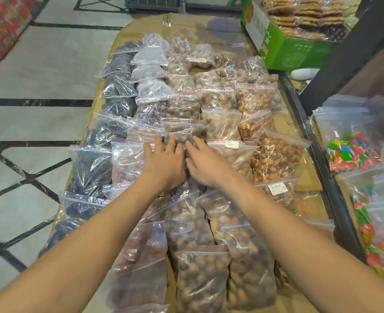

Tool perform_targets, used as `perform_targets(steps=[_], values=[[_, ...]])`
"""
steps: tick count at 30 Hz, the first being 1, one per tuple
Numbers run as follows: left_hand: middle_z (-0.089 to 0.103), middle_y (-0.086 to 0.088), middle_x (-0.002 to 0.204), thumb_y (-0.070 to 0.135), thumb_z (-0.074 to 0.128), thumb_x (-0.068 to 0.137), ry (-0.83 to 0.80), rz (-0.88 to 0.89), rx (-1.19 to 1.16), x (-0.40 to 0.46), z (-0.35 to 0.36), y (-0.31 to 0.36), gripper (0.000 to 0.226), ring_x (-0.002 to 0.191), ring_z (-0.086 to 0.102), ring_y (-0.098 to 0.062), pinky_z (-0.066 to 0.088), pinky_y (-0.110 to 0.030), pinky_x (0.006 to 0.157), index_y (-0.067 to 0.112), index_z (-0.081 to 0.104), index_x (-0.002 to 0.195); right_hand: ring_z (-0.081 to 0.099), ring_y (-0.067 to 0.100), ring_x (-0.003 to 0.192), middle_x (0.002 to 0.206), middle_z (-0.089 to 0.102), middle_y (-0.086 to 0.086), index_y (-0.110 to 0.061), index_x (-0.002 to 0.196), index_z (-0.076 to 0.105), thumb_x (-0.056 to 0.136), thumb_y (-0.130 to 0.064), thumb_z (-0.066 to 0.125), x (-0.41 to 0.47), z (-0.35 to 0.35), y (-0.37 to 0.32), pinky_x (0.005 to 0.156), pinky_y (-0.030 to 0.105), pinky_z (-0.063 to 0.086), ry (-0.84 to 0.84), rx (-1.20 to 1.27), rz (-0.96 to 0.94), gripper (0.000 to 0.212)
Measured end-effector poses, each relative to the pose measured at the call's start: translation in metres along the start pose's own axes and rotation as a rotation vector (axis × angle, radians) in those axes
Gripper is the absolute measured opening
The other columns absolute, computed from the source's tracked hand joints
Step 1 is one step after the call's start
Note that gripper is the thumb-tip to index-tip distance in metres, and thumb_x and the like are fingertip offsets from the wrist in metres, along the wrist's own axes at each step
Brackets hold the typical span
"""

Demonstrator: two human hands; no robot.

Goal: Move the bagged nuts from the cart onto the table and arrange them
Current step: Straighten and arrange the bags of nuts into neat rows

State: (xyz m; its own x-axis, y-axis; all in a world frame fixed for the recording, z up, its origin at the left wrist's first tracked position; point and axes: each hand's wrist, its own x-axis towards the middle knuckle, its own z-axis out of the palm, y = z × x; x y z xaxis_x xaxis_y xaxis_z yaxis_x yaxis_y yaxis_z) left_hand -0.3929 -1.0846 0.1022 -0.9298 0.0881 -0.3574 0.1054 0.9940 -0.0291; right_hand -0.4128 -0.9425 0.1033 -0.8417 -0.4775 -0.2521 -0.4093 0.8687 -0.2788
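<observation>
Forearms: both reach fwd from bottom edge, over the near bags, meeting mid-table.
Landmark: brown-nut bag (182, 132) w/ red zip strip, centre column; all places below rel. to it.
Left hand (164, 159): on the bag's near-left edge, fingers spread and nearly straight, pressing flat; grips nothing.
Right hand (205, 161): on its near-right edge, fingers spread, slightly bent, tips on the plastic; no clear pinch.
Task bags: already on cardboard-covered table (308, 177), laid in overlapping columns. Dark-fruit bags (91, 168) far left of landmark, reddish bag (127, 161) just left, orange-glazed nut bag (277, 157) well right, labelled nut bag (231, 152) just right.
Cart: not id'able in view.
Step (judged): arranging phase, squaring/flattening the landmark bag into its column; transfer looks mostly done.
Next needs: both palms slide the bag so it aligns w/ the column and overlaps its neighbour evenly; light pressure, plastic is slippery, neighbours may shift.
Off-task: candy bags (353, 152) far right; green cookie box (295, 48) far back-right.
</observation>
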Motion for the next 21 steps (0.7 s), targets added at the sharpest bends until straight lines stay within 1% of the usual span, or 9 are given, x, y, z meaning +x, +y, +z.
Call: perform_targets(steps=[2,5,7,9,12,15,17,19,21], values=[[-0.012,-0.003,0.171,0.042,0.024,0.103,0.011,0.029,-0.012,0.000,0.004,-0.002,0.069,0.156,-0.004,-0.041,0.003,-0.066,0.121,0.020,0.001,0.163,0.035,0.037,0.150,0.169,0.018,0.019,-0.003,0.160,0.026,0.109,-0.030,0.037,-0.007,0.007,-0.001,0.117,0.048,0.040,-0.020,-0.022,-0.017,0.058],[-0.012,0.002,0.171,0.046,0.026,0.101,-0.028,0.035,-0.009,0.007,0.005,-0.008,0.072,0.157,0.001,-0.039,0.001,-0.068,0.120,0.022,-0.001,0.163,0.028,0.037,0.153,0.171,0.006,0.022,-0.001,0.161,0.019,0.110,-0.030,0.033,-0.007,0.011,-0.002,0.116,0.048,0.041,-0.081,-0.083,-0.031,0.061],[-0.015,0.003,0.170,0.048,0.025,0.101,-0.077,0.044,0.005,0.011,0.004,-0.010,0.074,0.156,-0.004,-0.041,-0.003,-0.069,0.120,0.023,-0.007,0.163,0.021,0.034,0.157,0.172,0.003,0.019,-0.003,0.162,0.017,0.109,-0.031,0.033,-0.003,0.007,-0.003,0.117,0.051,0.039,-0.111,-0.077,-0.011,0.062],[-0.017,0.002,0.170,0.047,0.025,0.101,-0.101,0.063,0.007,0.013,0.003,-0.011,0.075,0.155,-0.011,-0.043,-0.005,-0.069,0.120,0.023,-0.010,0.163,0.020,0.033,0.157,0.172,0.002,0.017,-0.004,0.162,0.017,0.109,-0.032,0.033,-0.001,0.005,-0.005,0.117,0.054,0.039,-0.136,-0.079,0.012,0.062],[-0.016,-0.002,0.170,0.041,0.033,0.101,-0.064,0.078,-0.024,0.004,-0.001,-0.012,0.077,0.153,-0.016,-0.046,-0.006,-0.069,0.120,0.023,-0.010,0.163,0.020,0.035,0.157,0.172,0.007,0.019,-0.004,0.160,0.025,0.109,-0.033,0.033,-0.005,0.002,-0.007,0.119,0.057,0.034,-0.157,-0.088,0.016,0.059],[-0.012,-0.006,0.171,0.043,0.031,0.103,0.025,0.080,-0.016,-0.017,-0.002,-0.008,0.072,0.154,-0.012,-0.047,-0.004,-0.069,0.120,0.026,-0.004,0.163,0.020,0.037,0.156,0.169,0.023,0.019,-0.005,0.154,0.038,0.108,-0.036,0.038,-0.021,0.002,-0.005,0.125,0.053,0.026,-0.027,-0.076,0.004,0.056],[-0.007,-0.009,0.171,0.047,0.027,0.104,0.061,0.067,-0.025,-0.033,0.001,-0.006,0.068,0.154,-0.007,-0.048,-0.002,-0.069,0.120,0.027,0.002,0.163,0.022,0.036,0.156,0.165,0.030,0.019,-0.004,0.154,0.038,0.108,-0.037,0.040,-0.038,0.004,-0.006,0.126,0.050,0.023,0.081,-0.073,-0.016,0.057],[-0.003,-0.011,0.171,0.049,0.025,0.104,0.099,0.046,-0.069,-0.048,0.005,-0.004,0.065,0.154,-0.001,-0.049,0.001,-0.067,0.121,0.027,0.005,0.163,0.018,0.035,0.157,0.167,0.027,0.018,-0.006,0.158,0.031,0.109,-0.039,0.039,-0.056,0.006,-0.010,0.128,0.048,0.020,0.130,-0.062,-0.008,0.060],[0.007,-0.013,0.171,0.048,0.028,0.104,0.153,0.031,-0.092,-0.063,0.009,-0.002,0.063,0.153,0.012,-0.047,0.012,-0.065,0.119,0.026,0.015,0.161,0.013,0.034,0.159,0.169,0.022,0.015,-0.009,0.161,0.027,0.109,-0.040,0.037,-0.073,0.008,-0.015,0.129,0.046,0.018,0.144,-0.020,0.023,0.061]])
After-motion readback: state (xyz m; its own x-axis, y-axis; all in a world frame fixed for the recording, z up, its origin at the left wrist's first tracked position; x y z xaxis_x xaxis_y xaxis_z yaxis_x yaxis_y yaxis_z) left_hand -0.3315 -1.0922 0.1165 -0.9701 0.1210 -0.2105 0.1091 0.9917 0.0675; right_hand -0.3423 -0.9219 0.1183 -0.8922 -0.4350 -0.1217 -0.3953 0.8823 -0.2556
